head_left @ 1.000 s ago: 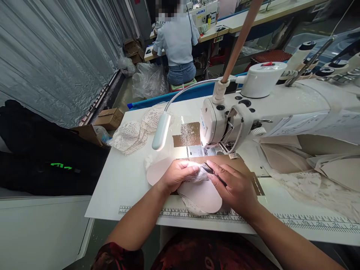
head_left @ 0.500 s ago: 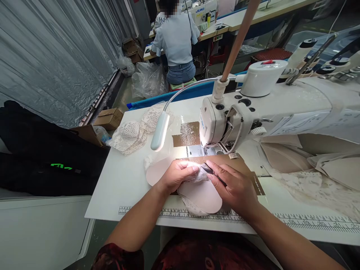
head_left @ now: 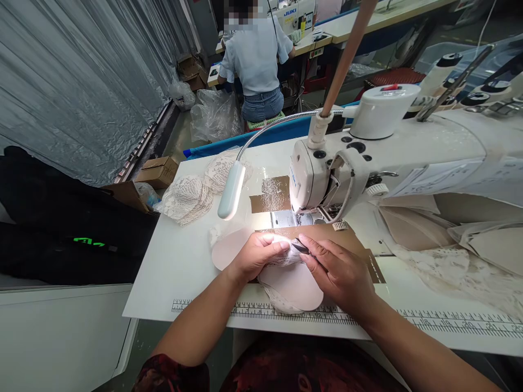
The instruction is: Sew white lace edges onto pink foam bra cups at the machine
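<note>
My left hand (head_left: 258,251) pinches the white lace edge of a pale pink bra cup (head_left: 292,286) just in front of the sewing machine (head_left: 312,177). In my right hand (head_left: 341,269) is a small dark tool, seemingly thread snips (head_left: 300,247), its tip against the lace beside my left fingertips. My fingers cover most of the tool's handle. Another pale pink cup (head_left: 231,246) with lace lies just left of my left hand, partly behind it.
Stacked lace cups (head_left: 188,198) lie at the table's left back. A lamp head (head_left: 232,190) hangs over the table. More cups and lace (head_left: 457,275) lie under the machine arm at right. A ruler strip (head_left: 286,316) runs along the front edge. A person (head_left: 257,60) sits ahead.
Hardly anything differs; the view has shifted slightly. Both hands keep their places on the lace, and the tool tip stays against it.
</note>
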Available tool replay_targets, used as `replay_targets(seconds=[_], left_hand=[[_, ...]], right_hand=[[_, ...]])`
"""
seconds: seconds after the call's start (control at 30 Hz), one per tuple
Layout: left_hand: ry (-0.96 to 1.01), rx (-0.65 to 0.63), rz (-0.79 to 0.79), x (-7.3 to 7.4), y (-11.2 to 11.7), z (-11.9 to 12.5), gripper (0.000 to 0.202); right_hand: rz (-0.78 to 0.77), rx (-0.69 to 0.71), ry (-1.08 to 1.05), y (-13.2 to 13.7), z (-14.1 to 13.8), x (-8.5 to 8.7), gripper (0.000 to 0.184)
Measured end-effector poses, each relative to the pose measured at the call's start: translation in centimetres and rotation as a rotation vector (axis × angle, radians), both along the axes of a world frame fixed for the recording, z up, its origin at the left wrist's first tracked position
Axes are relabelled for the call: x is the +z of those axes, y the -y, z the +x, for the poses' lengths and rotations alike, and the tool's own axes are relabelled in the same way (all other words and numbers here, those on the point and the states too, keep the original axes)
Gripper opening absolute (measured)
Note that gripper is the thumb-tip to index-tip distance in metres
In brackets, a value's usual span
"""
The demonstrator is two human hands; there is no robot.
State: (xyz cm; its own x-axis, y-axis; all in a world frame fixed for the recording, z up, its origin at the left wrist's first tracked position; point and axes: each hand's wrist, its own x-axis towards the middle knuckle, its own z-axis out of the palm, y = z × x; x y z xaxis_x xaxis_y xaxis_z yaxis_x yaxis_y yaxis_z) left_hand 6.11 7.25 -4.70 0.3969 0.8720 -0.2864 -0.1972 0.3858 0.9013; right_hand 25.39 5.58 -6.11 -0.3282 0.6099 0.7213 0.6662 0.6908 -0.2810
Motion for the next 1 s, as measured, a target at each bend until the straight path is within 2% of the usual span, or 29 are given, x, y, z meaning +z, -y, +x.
replay_targets(seconds=[0.7, 1.0], left_hand=[[0.030, 0.013, -0.033, 0.09, -0.02, 0.30, 0.030], [0.031, 0.026, -0.044, 0.06, 0.12, 0.28, 0.031]], right_hand=[[0.000, 0.042, 0.059, 0.00, 0.40, -0.09, 0.046], [0.022, 0.030, 0.077, -0.03, 0.44, 0.09, 0.054]])
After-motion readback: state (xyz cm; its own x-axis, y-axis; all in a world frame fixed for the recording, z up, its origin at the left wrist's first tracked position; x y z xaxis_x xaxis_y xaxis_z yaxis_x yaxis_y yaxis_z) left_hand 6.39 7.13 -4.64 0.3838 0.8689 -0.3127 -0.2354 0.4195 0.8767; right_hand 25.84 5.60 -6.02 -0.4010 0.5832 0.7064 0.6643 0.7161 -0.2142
